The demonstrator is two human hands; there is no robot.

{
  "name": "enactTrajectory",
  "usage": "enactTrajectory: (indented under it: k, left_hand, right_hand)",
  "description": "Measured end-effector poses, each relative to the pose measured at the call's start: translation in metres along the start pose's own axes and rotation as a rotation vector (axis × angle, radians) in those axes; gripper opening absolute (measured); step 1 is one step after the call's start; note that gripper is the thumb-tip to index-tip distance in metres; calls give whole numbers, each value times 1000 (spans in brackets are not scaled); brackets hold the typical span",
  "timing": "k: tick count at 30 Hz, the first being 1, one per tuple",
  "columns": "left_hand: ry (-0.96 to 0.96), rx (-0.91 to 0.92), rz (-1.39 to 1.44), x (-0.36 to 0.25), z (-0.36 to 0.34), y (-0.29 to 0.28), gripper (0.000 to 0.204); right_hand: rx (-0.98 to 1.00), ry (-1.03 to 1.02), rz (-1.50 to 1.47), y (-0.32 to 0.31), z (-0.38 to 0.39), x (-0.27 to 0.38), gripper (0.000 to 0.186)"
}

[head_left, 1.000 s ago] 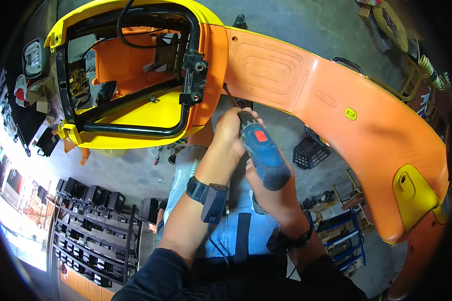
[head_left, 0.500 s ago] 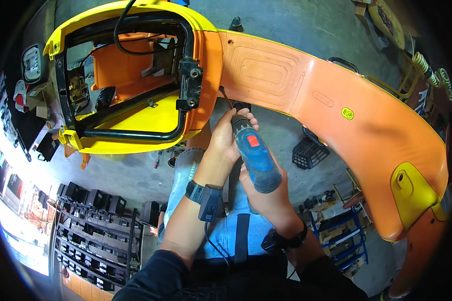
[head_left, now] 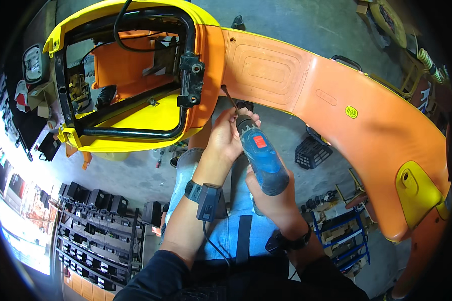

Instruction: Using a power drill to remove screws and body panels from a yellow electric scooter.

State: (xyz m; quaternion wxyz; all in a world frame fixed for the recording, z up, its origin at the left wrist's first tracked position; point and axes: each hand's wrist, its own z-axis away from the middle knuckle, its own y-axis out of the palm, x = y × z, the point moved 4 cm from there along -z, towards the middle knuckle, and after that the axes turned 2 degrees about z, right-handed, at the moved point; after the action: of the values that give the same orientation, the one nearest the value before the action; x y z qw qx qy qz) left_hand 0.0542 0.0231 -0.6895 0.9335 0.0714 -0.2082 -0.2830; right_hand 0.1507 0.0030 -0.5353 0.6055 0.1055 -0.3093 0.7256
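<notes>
Drill-driver (head_left: 264,159), blue with a red switch, was held just off centre toward four o'clock, its long bit (head_left: 229,97) angled to eleven o'clock at the orange body panel's (head_left: 331,100) inner edge; tip contact could not be confirmed. Handle was gripped by the right hand (head_left: 276,198). Left hand (head_left: 223,143) was curled about the chuck (head_left: 246,123); its firmness could not be told. Tool was judged rigid, moderately heavy, best held by the handle; fingers were best kept off the turning chuck. Black tubular frame (head_left: 135,134) was noted at ten o'clock.
</notes>
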Motion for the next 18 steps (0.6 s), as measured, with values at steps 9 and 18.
enactTrajectory:
  k: [9,18]
  left_hand:
    - [-41,2,66,1,-7,-5,29]
    - [-47,53,80,0,-9,-4,28]
  right_hand:
    - [27,-40,41,4,3,-2,71]
    - [50,-74,92,2,1,1,74]
